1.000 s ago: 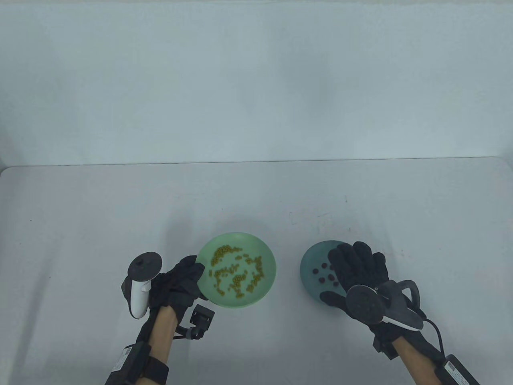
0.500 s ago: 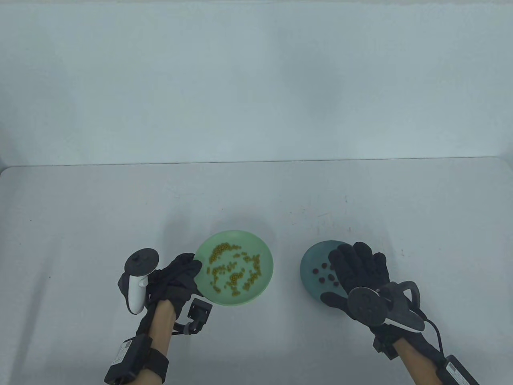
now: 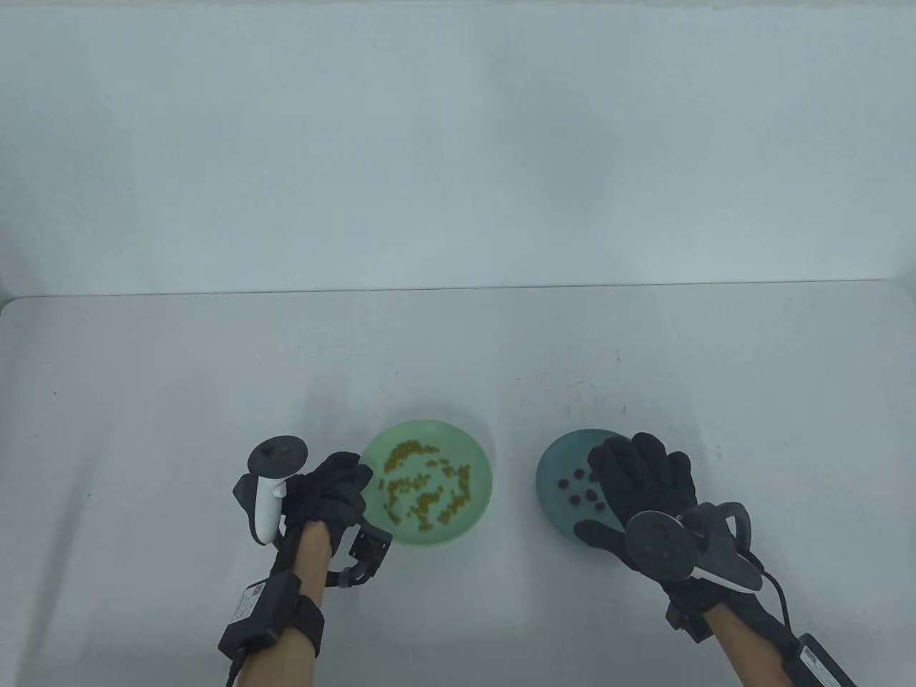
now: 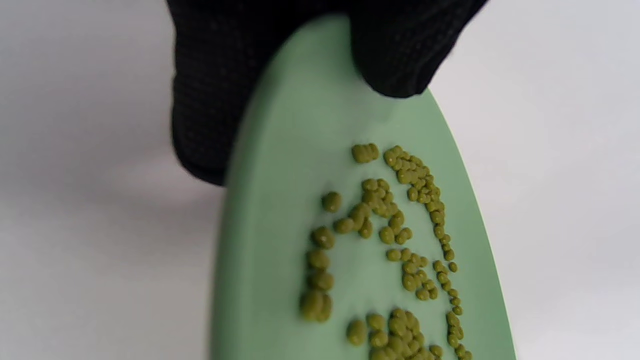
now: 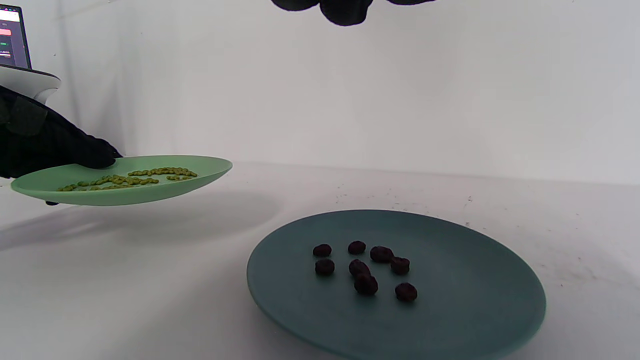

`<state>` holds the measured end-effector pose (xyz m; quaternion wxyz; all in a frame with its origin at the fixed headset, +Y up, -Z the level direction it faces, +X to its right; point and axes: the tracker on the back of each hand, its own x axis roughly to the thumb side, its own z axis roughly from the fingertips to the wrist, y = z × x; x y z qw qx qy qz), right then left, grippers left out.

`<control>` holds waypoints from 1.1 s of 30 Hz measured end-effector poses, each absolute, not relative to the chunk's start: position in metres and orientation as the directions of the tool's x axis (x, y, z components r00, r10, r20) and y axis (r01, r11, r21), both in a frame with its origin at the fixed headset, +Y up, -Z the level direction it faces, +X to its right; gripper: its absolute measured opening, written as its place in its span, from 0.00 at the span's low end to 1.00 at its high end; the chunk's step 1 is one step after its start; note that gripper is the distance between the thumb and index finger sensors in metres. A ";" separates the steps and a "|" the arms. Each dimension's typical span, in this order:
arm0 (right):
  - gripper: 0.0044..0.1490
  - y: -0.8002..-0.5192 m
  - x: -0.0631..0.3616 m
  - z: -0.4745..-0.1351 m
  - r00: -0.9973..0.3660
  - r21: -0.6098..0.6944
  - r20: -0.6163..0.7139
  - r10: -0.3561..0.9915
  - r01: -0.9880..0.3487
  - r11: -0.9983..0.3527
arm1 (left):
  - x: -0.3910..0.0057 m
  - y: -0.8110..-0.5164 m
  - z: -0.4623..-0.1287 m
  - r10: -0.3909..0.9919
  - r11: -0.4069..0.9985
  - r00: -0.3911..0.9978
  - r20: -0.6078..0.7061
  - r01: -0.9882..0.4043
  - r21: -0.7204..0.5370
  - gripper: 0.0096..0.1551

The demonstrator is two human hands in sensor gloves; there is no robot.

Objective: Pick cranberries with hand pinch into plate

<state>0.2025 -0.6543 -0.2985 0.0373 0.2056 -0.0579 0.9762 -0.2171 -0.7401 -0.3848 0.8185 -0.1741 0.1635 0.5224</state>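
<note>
Eight small, dark red, wrinkled cranberries (image 5: 364, 267) lie loose in a cluster on a dark teal plate (image 5: 470, 320), which sits flat on the white table; in the table view the plate (image 3: 562, 458) is on the right and partly covered by the right hand (image 3: 644, 486) spread above it. A light green plate (image 5: 120, 192), scattered with small yellow-green beans (image 4: 395, 240), is held off the table at its rim by the left hand (image 3: 325, 494), tilted slightly, well apart from the teal plate.
</note>
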 end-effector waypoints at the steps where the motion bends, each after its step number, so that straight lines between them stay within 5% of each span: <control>1: 0.59 -0.654 0.203 -0.298 -0.913 -0.097 0.406 0.048 -0.095 -0.991 | -0.216 -0.742 -0.386 0.793 0.399 0.406 -0.453 -0.909 -0.117 0.26; 27: 0.58 -0.655 0.202 -0.298 -0.908 -0.085 0.414 0.059 -0.103 -0.991 | -0.198 -0.759 -0.400 0.712 0.508 0.518 -0.474 -0.846 -0.162 0.25; 33: 0.58 -0.655 0.202 -0.298 -0.908 -0.084 0.415 0.054 -0.097 -0.992 | -0.195 -0.752 -0.402 0.599 0.672 0.673 -0.435 -0.717 -0.185 0.24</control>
